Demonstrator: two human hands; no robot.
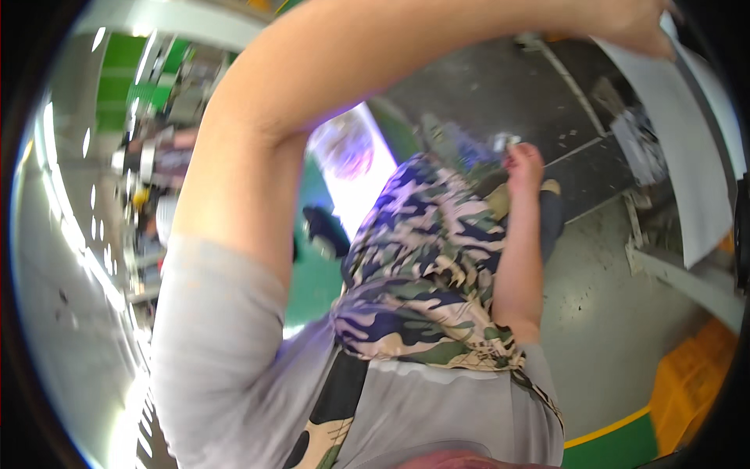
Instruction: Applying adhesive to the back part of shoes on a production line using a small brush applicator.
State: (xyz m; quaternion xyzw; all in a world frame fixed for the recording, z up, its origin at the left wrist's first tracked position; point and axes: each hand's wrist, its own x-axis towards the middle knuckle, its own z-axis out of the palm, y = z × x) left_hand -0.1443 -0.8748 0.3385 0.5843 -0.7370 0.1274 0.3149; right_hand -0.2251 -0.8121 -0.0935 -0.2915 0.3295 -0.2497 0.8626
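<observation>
My left arm rises from the grey sleeve at lower left and crosses the top of the view. My left hand at the top right grips the upper edge of a large white sheet that hangs down the right side. My right hand is held out low in front of my camouflage apron, curled into a fist around a small shiny metal piece that shows just above the fingers. The two hands are far apart.
Below lies a grey concrete floor with a dark mat further out. A yellow line edges a green strip at the lower right, beside an orange crate. A white metal frame sits under the sheet. Blurred shelves and lights fill the left.
</observation>
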